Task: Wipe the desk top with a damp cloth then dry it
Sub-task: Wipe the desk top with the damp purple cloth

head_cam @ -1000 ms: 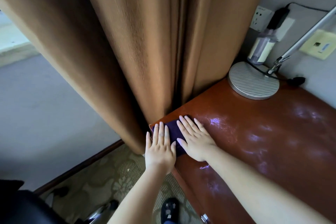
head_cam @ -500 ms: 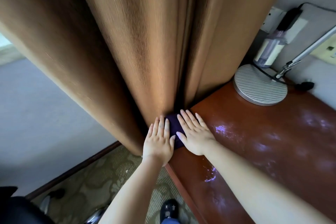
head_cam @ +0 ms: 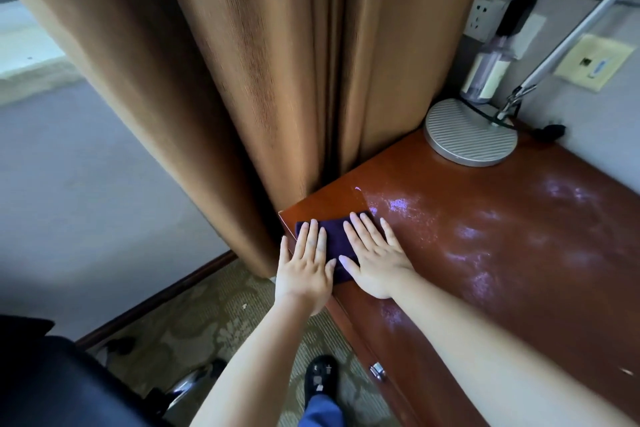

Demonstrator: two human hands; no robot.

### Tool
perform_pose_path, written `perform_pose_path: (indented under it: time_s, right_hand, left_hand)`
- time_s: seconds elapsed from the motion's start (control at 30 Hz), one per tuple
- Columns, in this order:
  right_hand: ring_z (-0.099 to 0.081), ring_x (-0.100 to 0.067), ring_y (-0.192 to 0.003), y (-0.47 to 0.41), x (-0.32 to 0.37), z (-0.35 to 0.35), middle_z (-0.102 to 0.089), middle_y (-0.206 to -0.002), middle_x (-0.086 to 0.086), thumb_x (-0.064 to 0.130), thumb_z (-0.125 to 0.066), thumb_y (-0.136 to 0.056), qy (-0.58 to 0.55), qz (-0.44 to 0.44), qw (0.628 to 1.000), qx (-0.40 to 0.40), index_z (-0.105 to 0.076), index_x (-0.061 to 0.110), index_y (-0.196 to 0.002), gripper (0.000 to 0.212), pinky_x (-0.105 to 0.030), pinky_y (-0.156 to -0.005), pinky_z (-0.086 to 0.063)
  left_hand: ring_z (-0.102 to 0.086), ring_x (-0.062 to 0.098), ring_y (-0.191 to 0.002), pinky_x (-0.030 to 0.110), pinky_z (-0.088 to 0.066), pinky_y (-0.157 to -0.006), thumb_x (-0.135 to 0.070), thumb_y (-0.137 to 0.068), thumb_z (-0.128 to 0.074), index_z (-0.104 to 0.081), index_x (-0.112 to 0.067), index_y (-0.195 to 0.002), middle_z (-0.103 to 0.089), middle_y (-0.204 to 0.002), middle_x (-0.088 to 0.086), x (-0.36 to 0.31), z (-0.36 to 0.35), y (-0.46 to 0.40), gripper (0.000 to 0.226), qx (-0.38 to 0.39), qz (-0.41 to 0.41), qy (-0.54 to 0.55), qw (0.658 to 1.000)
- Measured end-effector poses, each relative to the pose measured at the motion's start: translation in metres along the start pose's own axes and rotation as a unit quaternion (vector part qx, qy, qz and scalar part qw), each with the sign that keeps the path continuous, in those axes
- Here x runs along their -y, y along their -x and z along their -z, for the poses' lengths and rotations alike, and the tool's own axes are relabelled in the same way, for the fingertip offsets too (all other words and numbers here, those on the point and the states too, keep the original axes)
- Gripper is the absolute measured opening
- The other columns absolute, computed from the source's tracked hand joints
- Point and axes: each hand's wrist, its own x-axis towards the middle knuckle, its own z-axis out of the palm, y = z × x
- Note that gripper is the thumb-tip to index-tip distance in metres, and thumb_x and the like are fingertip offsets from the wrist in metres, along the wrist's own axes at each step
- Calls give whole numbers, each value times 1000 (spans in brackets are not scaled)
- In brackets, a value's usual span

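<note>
Purple cloth (head_cam: 335,242) lies at the table (head_cam: 502,253) corner, lower centre of frame, under my left hand (head_cam: 306,269) and right hand (head_cam: 375,258), both spread flat, I judge to press moisture evenly.

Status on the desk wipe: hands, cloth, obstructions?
Left hand and right hand flat, pressing purple cloth at desk top corner. Streaks remain to the right. Curtain crowds the corner; lamp base behind.
</note>
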Motion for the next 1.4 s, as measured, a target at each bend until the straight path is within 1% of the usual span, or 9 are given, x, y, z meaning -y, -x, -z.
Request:
perform_pose_path:
  time_s: [0.1,0.33,0.5,0.57,0.67,0.73,1.07,1.2,1.4]
  right_hand:
    - [25,-14,-143,-1,-2,-2,25,-157,1,57,27,-65,3,7,1000,-3,18,18,-149,93,-40,-113,22]
    - [11,-16,-147,-37,-27,10,14,-157,0,59,15,-76,39,53,998,-18,3,16,-152,88,-37,-108,26]
    - [-33,-20,-141,-70,-46,19,-36,-152,-6,54,-17,-90,49,60,997,7,-43,11,-142,73,-42,-114,-3]
    - [-18,-18,-146,-77,-47,24,-22,-158,-4,57,-7,-88,29,47,998,6,-29,14,-149,78,-41,-115,7]
    - [13,-14,-147,-78,-50,24,11,-160,1,60,16,-76,31,10,999,-16,3,19,-153,88,-40,-110,24]
    - [19,-14,-145,-74,-51,23,18,-159,2,60,22,-71,33,-12,999,-11,11,20,-152,91,-42,-110,23]
    - [23,-15,-144,-14,-45,7,24,-157,-1,60,26,-67,-11,-84,996,8,21,20,-147,90,-47,-114,20]
    - [26,-15,-143,14,-42,1,26,-157,-1,60,27,-64,-11,-88,996,22,25,19,-144,89,-44,-109,26]
    - [25,-15,-143,14,-44,4,27,-157,-2,63,21,-72,-16,-95,995,20,18,17,-150,90,-41,-114,20]
  left_hand:
    - [27,17,-144,44,13,-118,-44,-103,-5,22,-14,-148,28,-157,3,3,2,-1,61,5,-8,-10,1000]
    - [21,19,-146,45,14,-117,-44,-100,1,22,-12,-145,31,-149,1,4,9,-39,59,-17,-27,-28,999]
    - [-45,29,-134,52,-21,-107,-40,-92,-25,-51,0,-136,-47,-144,16,3,10,-73,64,-42,-25,9,999]
    - [-38,28,-139,51,-15,-110,-42,-93,-19,-39,-3,-143,-39,-150,14,6,14,-84,67,-30,-27,15,999]
    - [6,21,-149,46,12,-114,-48,-83,16,13,-13,-146,14,-158,6,12,20,-99,72,-35,-62,-25,997]
    - [18,19,-147,45,15,-116,-47,-76,26,24,-15,-142,30,-150,2,13,23,-103,73,-35,-74,-36,996]
    - [24,18,-145,45,15,-116,-48,-90,16,27,-16,-143,36,-148,-1,-18,17,-65,63,2,-87,-29,996]
    - [25,17,-145,47,15,-115,-48,-74,27,22,-17,-149,29,-157,1,-31,11,-41,81,22,-96,-45,994]
    - [26,16,-144,50,14,-117,-47,-98,6,26,-17,-144,28,-157,1,-29,16,-44,59,27,-101,-69,992]
